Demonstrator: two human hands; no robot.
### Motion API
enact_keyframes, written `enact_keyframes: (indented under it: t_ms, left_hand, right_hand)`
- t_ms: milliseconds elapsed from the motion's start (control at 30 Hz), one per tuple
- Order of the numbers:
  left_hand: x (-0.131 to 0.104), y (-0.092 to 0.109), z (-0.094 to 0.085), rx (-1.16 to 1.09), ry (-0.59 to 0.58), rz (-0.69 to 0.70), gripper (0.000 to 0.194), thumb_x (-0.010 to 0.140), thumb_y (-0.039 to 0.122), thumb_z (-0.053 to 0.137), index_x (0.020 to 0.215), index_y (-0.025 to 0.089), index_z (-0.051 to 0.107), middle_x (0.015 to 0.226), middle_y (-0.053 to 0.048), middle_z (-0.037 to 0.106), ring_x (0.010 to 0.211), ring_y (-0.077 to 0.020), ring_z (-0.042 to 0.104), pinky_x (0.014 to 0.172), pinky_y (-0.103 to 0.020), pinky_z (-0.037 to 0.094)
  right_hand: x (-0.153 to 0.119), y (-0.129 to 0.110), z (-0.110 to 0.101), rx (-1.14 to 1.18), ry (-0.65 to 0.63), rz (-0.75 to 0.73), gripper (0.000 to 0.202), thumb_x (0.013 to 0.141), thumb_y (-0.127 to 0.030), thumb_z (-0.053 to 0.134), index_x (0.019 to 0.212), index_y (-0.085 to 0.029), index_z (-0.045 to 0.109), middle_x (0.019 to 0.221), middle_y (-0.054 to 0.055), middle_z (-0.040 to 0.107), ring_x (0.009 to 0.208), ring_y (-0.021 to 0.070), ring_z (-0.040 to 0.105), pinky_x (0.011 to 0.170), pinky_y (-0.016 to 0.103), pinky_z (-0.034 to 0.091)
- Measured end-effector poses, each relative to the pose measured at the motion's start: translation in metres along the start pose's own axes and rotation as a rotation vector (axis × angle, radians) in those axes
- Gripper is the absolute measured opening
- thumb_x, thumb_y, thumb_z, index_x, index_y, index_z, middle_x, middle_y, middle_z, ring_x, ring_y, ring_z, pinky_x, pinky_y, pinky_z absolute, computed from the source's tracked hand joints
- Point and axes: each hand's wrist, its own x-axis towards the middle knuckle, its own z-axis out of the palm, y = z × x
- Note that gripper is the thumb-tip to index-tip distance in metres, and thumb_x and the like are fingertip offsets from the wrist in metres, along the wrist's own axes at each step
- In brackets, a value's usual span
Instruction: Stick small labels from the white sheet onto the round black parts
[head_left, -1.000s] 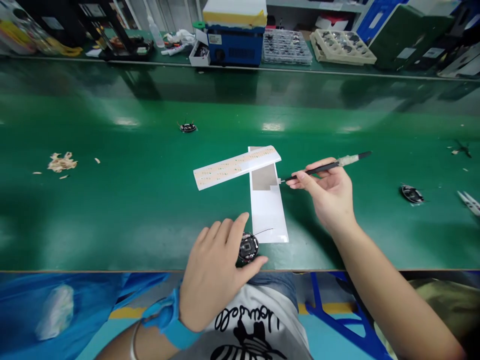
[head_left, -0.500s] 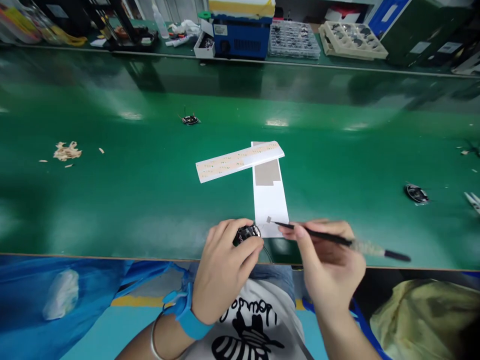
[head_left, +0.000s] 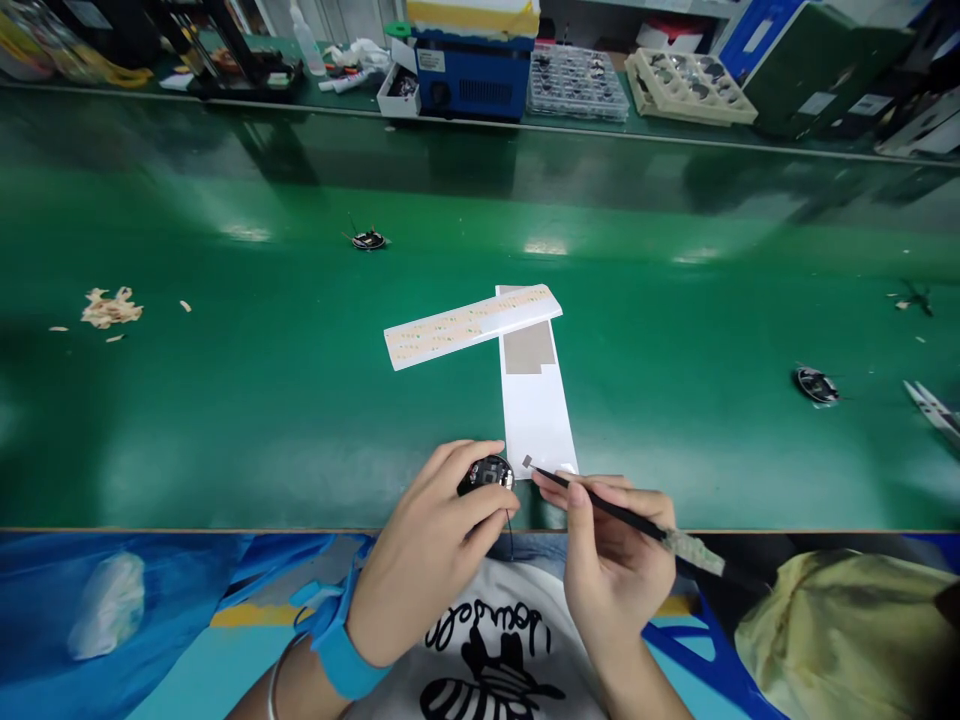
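bare forearms. a blue wrist strap (head_left: 341,650) circles the left wrist, a thin silver bangle (head_left: 276,680) just behind it; right of the strap, a white t-shirt (head_left: 495,650) with black print.

The left hand (head_left: 427,560) pinches a small round black electronic module (head_left: 486,473) at the near edge of the green worktop (head_left: 262,400). At its 3 o'clock the right hand (head_left: 611,560) holds black tweezers (head_left: 600,505), whose tip carries a tiny grey patch (head_left: 527,462) just beside the module. At 12 o'clock of the module lies a white backing sheet (head_left: 536,410), crossed at its far end by a strip of tan stickers (head_left: 469,325).
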Motion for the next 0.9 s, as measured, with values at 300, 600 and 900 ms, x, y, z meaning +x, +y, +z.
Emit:
enact_keyframes:
  t_ms: [300,600,900]
  left_hand:
    - [0.002,-0.007,0.009,-0.018,0.237,0.070,0.015,0.089,0.011,0.063,0.100,0.019,0.069,0.110,-0.005,0.070,0.100,-0.0194,0.061,0.085,-0.035,0.056]
    - [0.009,-0.006,0.016,-0.051,0.309,-0.005,0.012,0.085,0.008,0.064,0.087,0.019,0.068,0.100,-0.004,0.072,0.089,-0.0183,0.064,0.078,-0.034,0.055]
    - [0.007,-0.006,0.014,-0.120,0.270,-0.087,0.013,0.084,0.009,0.063,0.083,0.022,0.067,0.102,-0.001,0.072,0.091,-0.0177,0.065,0.078,-0.034,0.055]
  right_hand:
    - [-0.012,-0.003,-0.005,-0.105,-0.030,-0.158,0.032,0.079,0.006,0.061,0.098,-0.018,0.054,0.089,0.003,0.069,0.083,0.0196,0.075,0.071,0.034,0.067]
    - [-0.011,0.000,0.000,-0.117,-0.050,-0.128,0.032,0.078,0.006,0.062,0.097,-0.018,0.054,0.087,0.002,0.068,0.078,0.0163,0.074,0.070,0.029,0.066]
    - [-0.016,0.013,0.005,-0.169,-0.010,-0.168,0.032,0.078,0.005,0.064,0.098,-0.018,0.055,0.085,0.003,0.067,0.079,0.0180,0.073,0.068,0.032,0.066]
